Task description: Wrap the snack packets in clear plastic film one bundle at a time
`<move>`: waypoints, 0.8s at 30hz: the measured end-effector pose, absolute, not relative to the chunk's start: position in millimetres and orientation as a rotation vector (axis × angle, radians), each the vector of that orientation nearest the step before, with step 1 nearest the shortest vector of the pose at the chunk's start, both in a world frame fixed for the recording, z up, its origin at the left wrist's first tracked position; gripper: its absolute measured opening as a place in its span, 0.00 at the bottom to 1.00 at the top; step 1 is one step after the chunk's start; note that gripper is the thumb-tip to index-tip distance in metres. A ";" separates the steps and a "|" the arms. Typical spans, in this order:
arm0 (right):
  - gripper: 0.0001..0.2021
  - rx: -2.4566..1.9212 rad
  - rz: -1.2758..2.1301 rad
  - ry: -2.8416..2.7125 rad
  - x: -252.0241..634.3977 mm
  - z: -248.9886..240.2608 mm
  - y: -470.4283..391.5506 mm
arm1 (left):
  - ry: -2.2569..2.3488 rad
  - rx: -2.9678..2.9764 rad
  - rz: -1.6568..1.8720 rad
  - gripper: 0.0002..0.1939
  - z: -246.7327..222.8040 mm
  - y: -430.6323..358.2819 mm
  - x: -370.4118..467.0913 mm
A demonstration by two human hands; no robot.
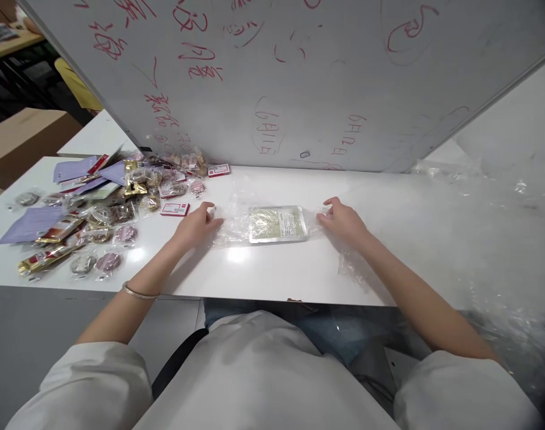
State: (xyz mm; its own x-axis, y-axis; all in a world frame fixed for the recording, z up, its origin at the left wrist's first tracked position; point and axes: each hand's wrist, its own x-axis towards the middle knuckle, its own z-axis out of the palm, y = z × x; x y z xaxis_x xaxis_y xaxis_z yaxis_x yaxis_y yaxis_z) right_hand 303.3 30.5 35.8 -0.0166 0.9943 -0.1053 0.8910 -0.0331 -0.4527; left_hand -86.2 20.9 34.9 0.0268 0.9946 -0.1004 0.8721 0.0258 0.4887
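A flat pale-green pouch (277,224) with a silver edge and a printed label lies on the white table in front of me. Clear plastic wrap (231,230) is around it and stretches out to both sides. My left hand (197,226) pinches the wrap to the left of the pouch. On the other side, my right hand (342,222) grips the wrap between thumb and fingers, and a loose part hangs down below that hand. Neither hand touches the pouch itself.
Packaged snacks and lilac pouches (34,224) are heaped on the table's left. Two small red-and-white boxes lie nearby, one (174,209) close to my left hand. A whiteboard (299,89) with red writing stands along the back. More clear plastic (500,239) spreads at right.
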 end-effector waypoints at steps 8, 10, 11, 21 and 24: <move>0.28 -1.114 0.245 -2.713 316.8 7.0 13.7 | 1.141 2.564 0.231 0.27 28.9 -4.1 -80.7; 0.21 -1.169 0.180 -2.674 318.6 4.1 15.4 | 1.299 2.471 0.289 0.22 28.5 -2.5 -80.7; 0.19 -1.212 0.169 -2.652 318.3 5.5 16.7 | 1.392 2.406 0.342 0.21 30.0 -0.7 -80.8; 0.16 -1.982 0.366 -2.293 278.3 29.9 32.3 | 1.957 2.098 0.318 0.13 27.8 32.0 -64.7; 0.20 -1.944 0.002 -2.240 273.6 25.8 26.3 | 2.024 2.304 0.612 0.25 18.8 24.7 -65.6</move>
